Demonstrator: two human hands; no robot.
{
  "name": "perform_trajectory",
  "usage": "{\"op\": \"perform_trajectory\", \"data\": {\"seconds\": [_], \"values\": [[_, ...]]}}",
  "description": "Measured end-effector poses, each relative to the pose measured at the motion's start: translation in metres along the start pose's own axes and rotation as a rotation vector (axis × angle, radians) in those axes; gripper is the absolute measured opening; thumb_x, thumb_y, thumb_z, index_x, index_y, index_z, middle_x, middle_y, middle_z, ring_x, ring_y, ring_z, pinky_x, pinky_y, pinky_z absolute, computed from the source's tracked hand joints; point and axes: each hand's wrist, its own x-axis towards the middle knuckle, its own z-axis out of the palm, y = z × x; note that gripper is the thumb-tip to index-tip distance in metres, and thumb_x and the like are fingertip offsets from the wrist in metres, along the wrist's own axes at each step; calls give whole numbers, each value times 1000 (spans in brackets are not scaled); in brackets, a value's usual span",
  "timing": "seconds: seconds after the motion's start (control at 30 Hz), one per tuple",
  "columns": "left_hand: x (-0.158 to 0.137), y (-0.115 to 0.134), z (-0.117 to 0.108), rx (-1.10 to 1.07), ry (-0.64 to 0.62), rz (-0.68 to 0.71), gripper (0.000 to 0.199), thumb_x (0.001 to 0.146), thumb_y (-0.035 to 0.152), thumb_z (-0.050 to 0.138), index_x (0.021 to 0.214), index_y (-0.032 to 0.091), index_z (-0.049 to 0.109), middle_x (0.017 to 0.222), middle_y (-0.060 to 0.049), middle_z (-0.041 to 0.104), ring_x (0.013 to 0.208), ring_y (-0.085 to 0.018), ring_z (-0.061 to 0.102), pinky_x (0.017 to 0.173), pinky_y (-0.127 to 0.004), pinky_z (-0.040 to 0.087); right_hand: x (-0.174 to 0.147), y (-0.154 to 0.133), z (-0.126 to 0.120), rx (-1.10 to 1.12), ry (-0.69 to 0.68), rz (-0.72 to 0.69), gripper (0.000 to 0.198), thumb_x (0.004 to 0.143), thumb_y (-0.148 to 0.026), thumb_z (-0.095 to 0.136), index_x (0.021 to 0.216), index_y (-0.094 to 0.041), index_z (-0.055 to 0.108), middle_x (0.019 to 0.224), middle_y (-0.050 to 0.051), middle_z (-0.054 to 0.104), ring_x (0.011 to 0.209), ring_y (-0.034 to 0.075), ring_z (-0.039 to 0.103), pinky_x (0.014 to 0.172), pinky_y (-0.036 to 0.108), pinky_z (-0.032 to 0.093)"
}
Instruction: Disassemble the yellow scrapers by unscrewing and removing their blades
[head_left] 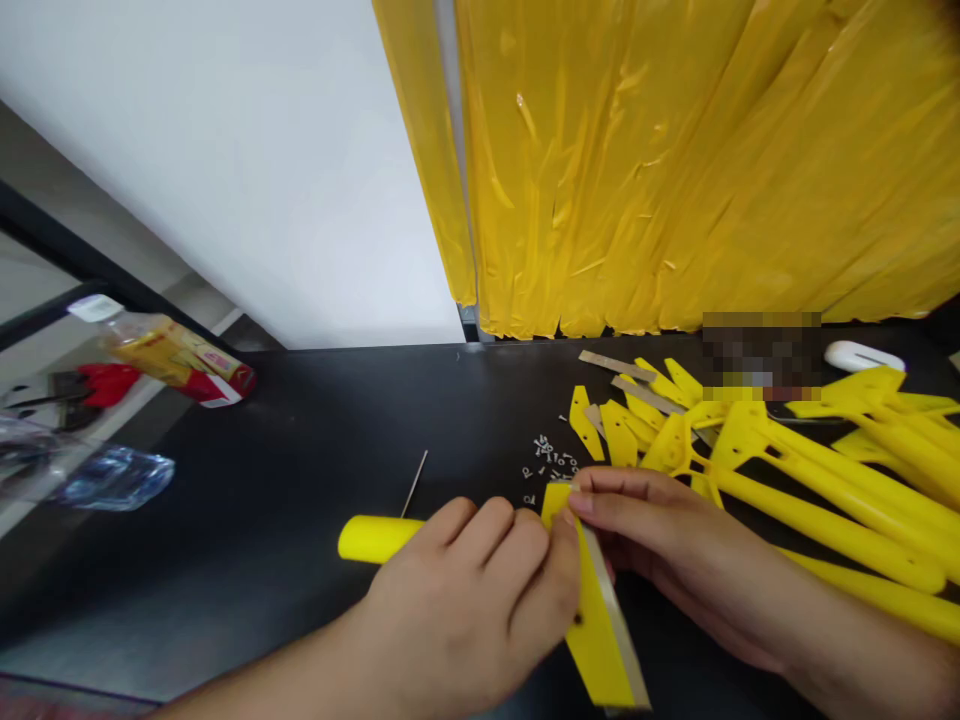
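Observation:
My left hand (480, 590) is wrapped round the yellow handle (371, 539) of a scraper, its thumb pressing on the flat plate (600, 655). A pale metal blade strip (616, 610) runs along the plate's right edge. The fingers of my right hand (652, 530) are closed on the top of this plate and blade. Most of the handle and its joint with the plate are hidden by my left hand. Just beyond the handle lies a thin metal rod (415, 485). Several small screws (551, 455) are scattered behind the plate.
Yellow scraper handles (832, 510), loose yellow plates (585, 422) and metal strips (619, 366) are piled on the right of the black table (262, 580). A white case (864, 356) sits at the back. On the left are a labelled bottle (176, 355) and clear plastic (116, 478).

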Motion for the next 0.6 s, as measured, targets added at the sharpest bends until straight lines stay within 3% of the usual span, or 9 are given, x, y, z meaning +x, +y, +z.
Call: {"op": "perform_trajectory", "data": {"seconds": [0.1,0.17,0.2,0.27,0.37,0.43,0.5,0.6], "values": [[-1,-1,-5,-297,91,-209,33,108,13,47,136,10,64,107,-12,82,90,-25,76,79,-37,62,-1,-8,-5,-57,19,-65,52,94,-71,73,85,-20,74,78,2,67,71,15,59,67,29,47],[2,-1,-8,-665,74,-501,21,111,19,51,124,18,68,105,-7,79,93,-20,74,83,-31,60,-3,-14,-9,-118,62,-131,49,95,-69,74,86,-21,75,79,2,67,72,15,58,67,29,46],[5,0,-8,-875,50,-668,16,113,24,53,111,21,69,96,-4,75,86,-17,71,78,-27,58,-4,-17,-11,-155,89,-168,45,96,-67,76,87,-22,75,79,1,67,73,15,57,69,28,45],[13,2,-6,-1287,3,-968,31,114,39,54,89,22,60,77,2,61,66,-12,56,61,-23,48,-6,-20,-12,-268,135,-239,40,97,-62,76,87,-24,74,78,-1,64,74,15,55,70,29,44],[19,5,1,-1648,-9,-1154,29,111,47,55,95,23,54,71,6,52,56,-10,40,51,-22,34,-9,-19,-9,-484,199,-320,34,102,-57,70,87,-26,71,76,-1,61,74,17,54,68,30,43],[18,5,5,-1564,11,-1133,27,112,47,53,101,23,55,75,4,55,58,-11,44,53,-23,37,-11,-16,-6,-594,326,-400,25,101,-51,70,92,-28,70,81,-1,63,76,18,55,69,31,44],[12,3,7,-1257,18,-1008,23,115,42,49,106,23,57,82,1,62,67,-14,55,60,-26,45,-12,-15,-4,-646,420,-450,22,100,-50,72,94,-28,71,85,0,65,79,18,56,72,32,45],[4,2,9,-652,70,-588,15,112,23,47,122,19,58,95,-6,73,77,-20,66,68,-32,54,-12,-16,-4,-440,286,-274,38,95,-63,76,90,-25,74,81,0,63,78,17,55,70,31,44]]}}
